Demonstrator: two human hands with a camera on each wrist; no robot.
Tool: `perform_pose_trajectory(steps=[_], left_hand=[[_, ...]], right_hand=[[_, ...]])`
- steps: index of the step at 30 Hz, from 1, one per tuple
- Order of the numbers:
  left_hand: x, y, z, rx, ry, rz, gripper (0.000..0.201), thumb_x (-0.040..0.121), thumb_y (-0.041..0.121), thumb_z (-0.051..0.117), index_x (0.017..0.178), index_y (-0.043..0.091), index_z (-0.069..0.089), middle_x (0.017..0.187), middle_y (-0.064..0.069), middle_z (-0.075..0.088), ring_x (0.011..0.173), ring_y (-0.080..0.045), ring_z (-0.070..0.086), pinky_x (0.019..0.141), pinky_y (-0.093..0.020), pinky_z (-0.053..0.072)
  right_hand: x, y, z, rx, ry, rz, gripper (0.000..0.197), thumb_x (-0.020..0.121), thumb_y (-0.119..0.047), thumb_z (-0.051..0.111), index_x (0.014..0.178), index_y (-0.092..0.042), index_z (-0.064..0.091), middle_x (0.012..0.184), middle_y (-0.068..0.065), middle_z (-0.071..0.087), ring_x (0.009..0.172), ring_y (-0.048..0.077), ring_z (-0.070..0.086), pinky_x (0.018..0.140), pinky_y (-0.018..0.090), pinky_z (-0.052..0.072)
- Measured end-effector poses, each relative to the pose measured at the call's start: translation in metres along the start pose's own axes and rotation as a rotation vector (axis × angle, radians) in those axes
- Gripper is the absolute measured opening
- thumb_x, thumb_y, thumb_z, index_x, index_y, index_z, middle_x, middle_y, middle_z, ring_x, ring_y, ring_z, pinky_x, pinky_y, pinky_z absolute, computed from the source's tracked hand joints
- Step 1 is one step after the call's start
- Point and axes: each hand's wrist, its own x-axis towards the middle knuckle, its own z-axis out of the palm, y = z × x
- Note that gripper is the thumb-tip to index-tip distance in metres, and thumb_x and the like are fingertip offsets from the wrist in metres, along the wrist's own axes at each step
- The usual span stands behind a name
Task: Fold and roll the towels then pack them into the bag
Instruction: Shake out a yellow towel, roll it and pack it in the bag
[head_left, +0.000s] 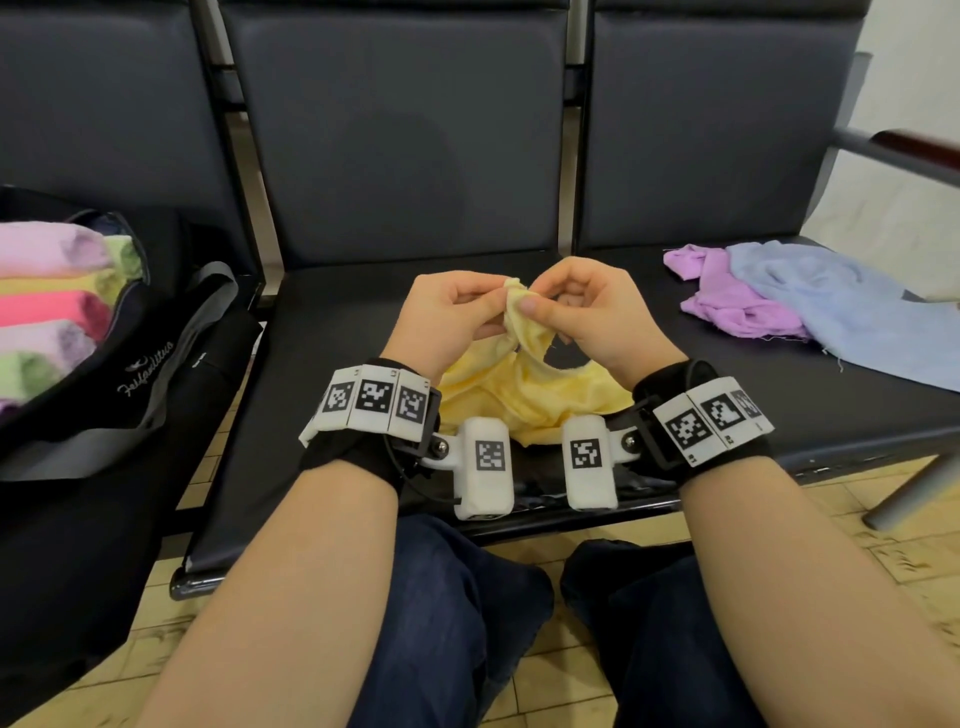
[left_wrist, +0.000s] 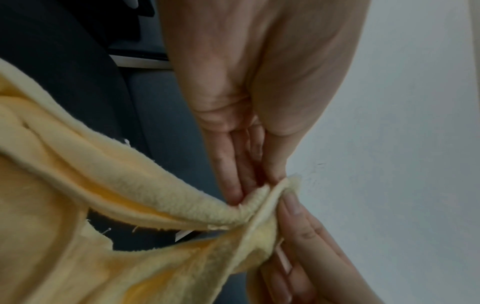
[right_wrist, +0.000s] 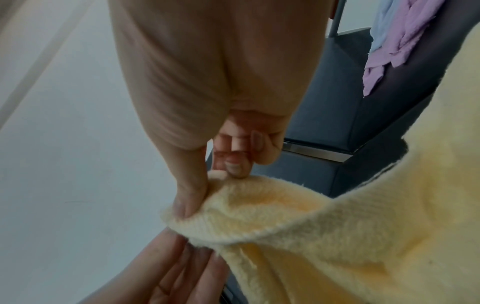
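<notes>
Yellow towel (head_left: 524, 395) corner pinched between both hands, rest apparently draped below.

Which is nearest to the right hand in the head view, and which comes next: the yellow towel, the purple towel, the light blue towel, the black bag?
1. yellow towel: pinched by the right hand, middle seat.
2. purple towel: right seat.
3. light blue towel: right seat, beyond and partly over the purple one.
4. black bag: far left seat.
</notes>
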Motion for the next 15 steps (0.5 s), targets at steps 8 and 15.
perform_pose_trajectory(steps=[8,15], left_hand=[[-0.0028,0.0033,0.0007,0.006,-0.106,0.013,0.015,0.09,0.018,0.063,0.104,0.012,0.068,0.098,-0.006,0.073,0.092,-0.015,0.07,0.08,-0.026,0.057],[-0.0048,0.0019,-0.0059,0.003,-0.109,0.004,0.016,0.086,0.014,0.068,0.101,0.01,0.069,0.096,-0.011,0.074,0.092,-0.024,0.071,0.082,-0.036,0.058]], right_hand=[[0.0003,0.0032,-0.0041,-0.002,0.043,0.045,0.021,0.074,-0.024,0.079,0.077,-0.014,0.061,0.073,0.007,0.064,0.061,0.018,0.058,0.061,0.025,0.051],[-0.0028,-0.0043,-0.0023,0.1,-0.067,0.106,0.019,0.081,-0.006,0.072,0.083,-0.01,0.053,0.067,0.008,0.052,0.043,0.009,0.045,0.042,0.016,0.037]])
